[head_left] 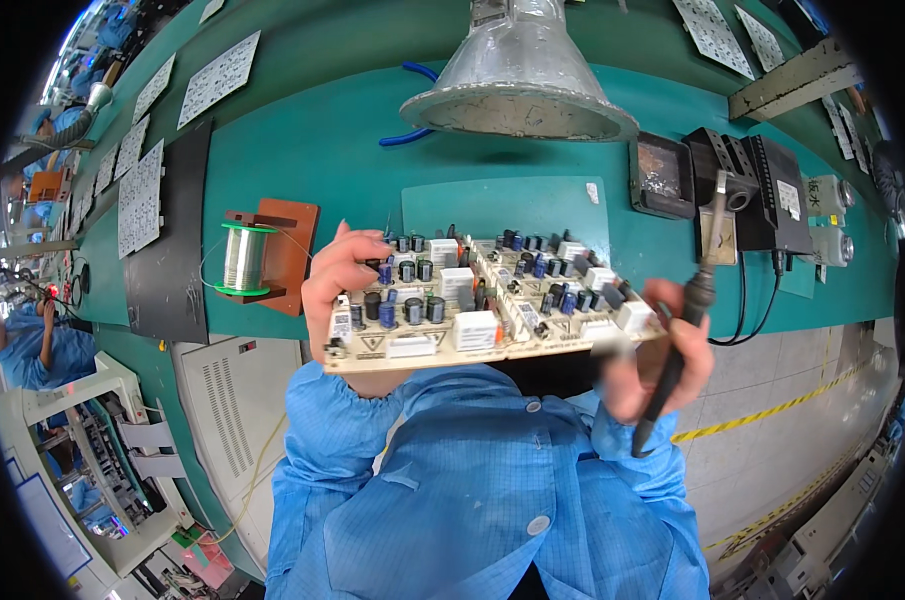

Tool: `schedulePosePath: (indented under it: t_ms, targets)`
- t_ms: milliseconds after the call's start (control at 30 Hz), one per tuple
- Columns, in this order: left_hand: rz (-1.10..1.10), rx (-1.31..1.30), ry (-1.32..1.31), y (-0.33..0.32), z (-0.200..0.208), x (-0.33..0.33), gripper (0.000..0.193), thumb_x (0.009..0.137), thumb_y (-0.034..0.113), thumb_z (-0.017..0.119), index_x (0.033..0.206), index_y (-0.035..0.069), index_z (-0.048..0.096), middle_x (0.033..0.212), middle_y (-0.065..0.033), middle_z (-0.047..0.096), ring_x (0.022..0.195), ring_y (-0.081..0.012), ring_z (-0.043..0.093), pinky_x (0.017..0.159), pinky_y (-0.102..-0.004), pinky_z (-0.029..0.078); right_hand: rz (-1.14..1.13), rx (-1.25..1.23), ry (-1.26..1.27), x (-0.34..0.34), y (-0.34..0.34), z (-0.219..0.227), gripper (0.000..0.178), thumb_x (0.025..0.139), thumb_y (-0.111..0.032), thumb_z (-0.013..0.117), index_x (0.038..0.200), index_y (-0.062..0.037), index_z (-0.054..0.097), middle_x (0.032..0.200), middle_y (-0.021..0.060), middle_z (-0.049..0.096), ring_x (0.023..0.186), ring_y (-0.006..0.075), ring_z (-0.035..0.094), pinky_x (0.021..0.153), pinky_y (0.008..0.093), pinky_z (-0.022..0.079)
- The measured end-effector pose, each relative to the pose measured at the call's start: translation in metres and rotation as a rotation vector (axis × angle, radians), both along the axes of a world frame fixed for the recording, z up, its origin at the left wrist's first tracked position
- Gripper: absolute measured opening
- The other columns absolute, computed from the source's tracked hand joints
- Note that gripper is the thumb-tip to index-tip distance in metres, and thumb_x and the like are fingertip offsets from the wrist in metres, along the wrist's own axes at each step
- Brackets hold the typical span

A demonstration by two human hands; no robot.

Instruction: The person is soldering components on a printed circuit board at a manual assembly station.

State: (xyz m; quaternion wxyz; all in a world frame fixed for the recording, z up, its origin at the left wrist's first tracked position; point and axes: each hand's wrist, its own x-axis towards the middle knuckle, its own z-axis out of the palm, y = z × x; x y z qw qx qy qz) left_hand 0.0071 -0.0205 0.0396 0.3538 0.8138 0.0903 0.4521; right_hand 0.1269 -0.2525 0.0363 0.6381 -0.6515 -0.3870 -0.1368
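A circuit board panel [442, 355] is tilted up in front of my chest, crowded with black and blue capacitors and white blocks. My left hand [344, 285] grips its left end, fingers over the edge. In my right hand [684, 365] is a soldering iron [700, 290] with a black handle, its metal tip pointing up and away from the board. Some right-hand fingers are at the panel's right end; blur hides whether they grip it. Left of the panel, a spool of solder wire [244, 258] sits on a brown stand [292, 250].
A metal fume hood [522, 90] hangs over the green bench, with blue-handled tool grips [407, 138] behind it. At right are a dark tray [662, 178], an iron holder [720, 165], a soldering station [777, 190] and bottles [830, 245]. Board panels [220, 80] lie far left.
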Motion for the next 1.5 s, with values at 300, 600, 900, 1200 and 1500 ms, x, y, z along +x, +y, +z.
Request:
schedulePosePath:
  t_ms: [300,600,900,1200,1500]
  targets:
    - [-0.243,-0.27,-0.071,0.018,-0.011,-0.007,0.042,0.073,0.003,0.073,0.091,0.009,0.036,0.101,-0.0175,0.057,0.099,-0.0301,0.057,0.103,-0.0576,0.033,0.118,0.033,0.46,0.001,-0.001,-0.017,0.024,0.089,-0.015,0.053,0.111,-0.0068,0.053,0.122,0.0292,0.049,0.108,0.0341,0.055,0.093,0.0463,0.046]
    - [-0.289,-0.34,-0.142,0.02,-0.028,-0.002,0.033,0.08,0.006,0.069,0.091,0.01,0.038,0.102,-0.0186,0.058,0.1,-0.0305,0.058,0.103,-0.057,0.035,0.027,-0.034,0.236,0.002,0.006,-0.011,0.025,0.085,-0.009,0.057,0.109,-0.0043,0.051,0.109,0.025,0.054,0.102,0.0352,0.056,0.09,0.0494,0.046]
    - [-0.296,-0.496,-0.26,0.011,-0.04,0.003,0.06,0.062,0.017,0.085,0.098,0.008,0.038,0.108,-0.0195,0.055,0.109,-0.0308,0.051,0.104,-0.0562,0.032,0.053,0.029,0.161,0.003,0.006,-0.011,0.042,0.072,0.004,0.07,0.109,-0.0056,0.053,0.104,0.0229,0.057,0.093,0.0314,0.061,0.077,0.0393,0.052]
    - [-0.373,-0.763,-0.411,0.013,-0.057,0.008,0.037,0.078,0.007,0.07,0.1,0.008,0.04,0.107,-0.0175,0.054,0.104,-0.0298,0.053,0.1,-0.0553,0.038,0.035,0.026,0.155,-0.002,0.013,-0.003,0.041,0.075,0.011,0.066,0.108,-0.0076,0.05,0.103,0.0199,0.058,0.086,0.0296,0.065,0.069,0.0371,0.056]
    - [-0.212,-0.503,-0.258,0.012,-0.03,-0.008,0.042,0.075,0.013,0.074,0.094,0.008,0.037,0.099,-0.0185,0.055,0.095,-0.0292,0.055,0.099,-0.0594,0.037,0.014,0.088,0.163,-0.007,0.015,0.003,0.037,0.073,0.013,0.065,0.104,-0.0033,0.052,0.097,0.0223,0.061,0.086,0.0314,0.065,0.073,0.0364,0.054]
